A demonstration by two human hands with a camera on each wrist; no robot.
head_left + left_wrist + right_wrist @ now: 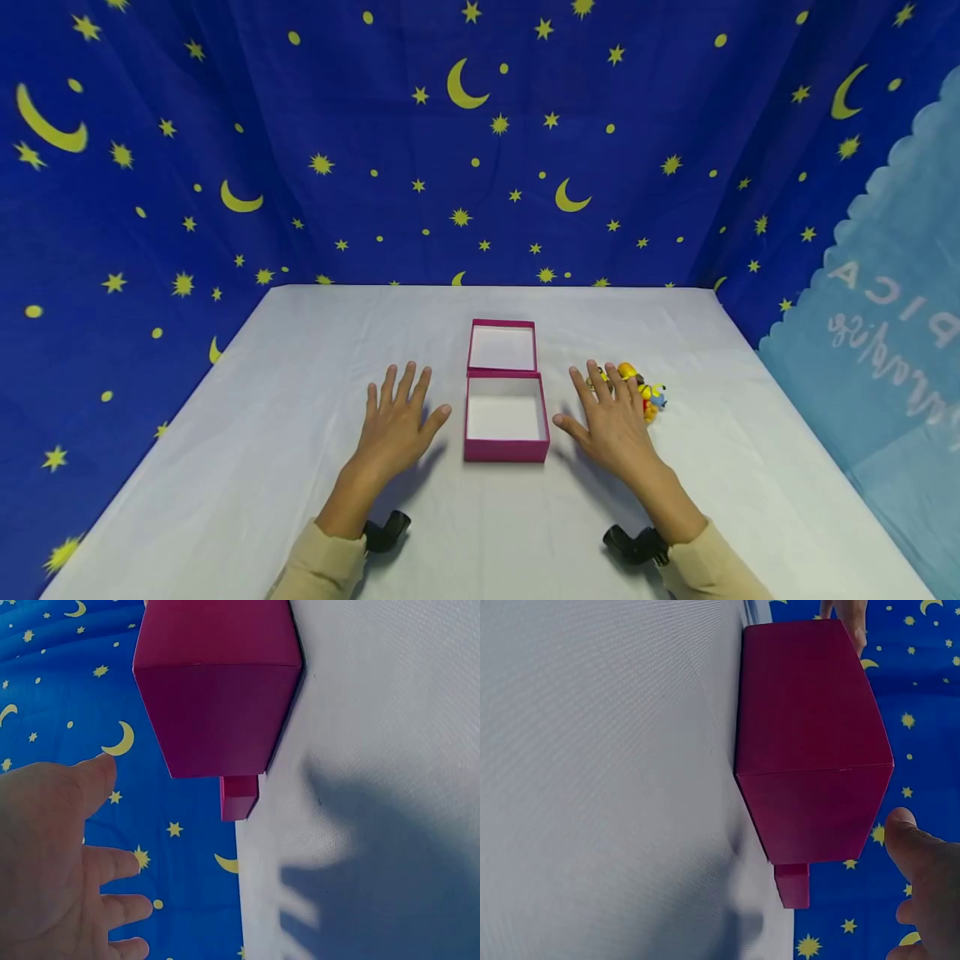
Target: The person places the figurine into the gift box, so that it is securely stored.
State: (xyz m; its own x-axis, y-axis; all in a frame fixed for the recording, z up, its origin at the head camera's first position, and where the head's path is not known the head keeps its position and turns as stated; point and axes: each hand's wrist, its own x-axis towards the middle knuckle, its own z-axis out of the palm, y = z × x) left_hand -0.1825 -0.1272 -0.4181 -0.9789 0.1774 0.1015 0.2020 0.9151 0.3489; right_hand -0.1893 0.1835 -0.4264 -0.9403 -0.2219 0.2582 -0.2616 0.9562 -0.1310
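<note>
A magenta box (506,451) with a white inside stands on the white table, its hinged lid (502,346) laid back behind it. To the left of the box my left hand (396,429) hovers palm down with the fingers spread. My right hand (617,425) is held the same way on the box's right, its fingers overlapping a cluster of small yellow toy figures (651,396) in the head view and hiding some of them. Neither hand holds anything. Both wrist views show the outer walls of the box (217,712) beside the spread fingers.
A white cloth (300,358) covers the table. Behind and to the left hangs a blue curtain (510,167) with yellow moons and stars. A light-blue cloth with lettering (892,350) hangs at the right. Black wrist cameras (636,546) sit under both wrists.
</note>
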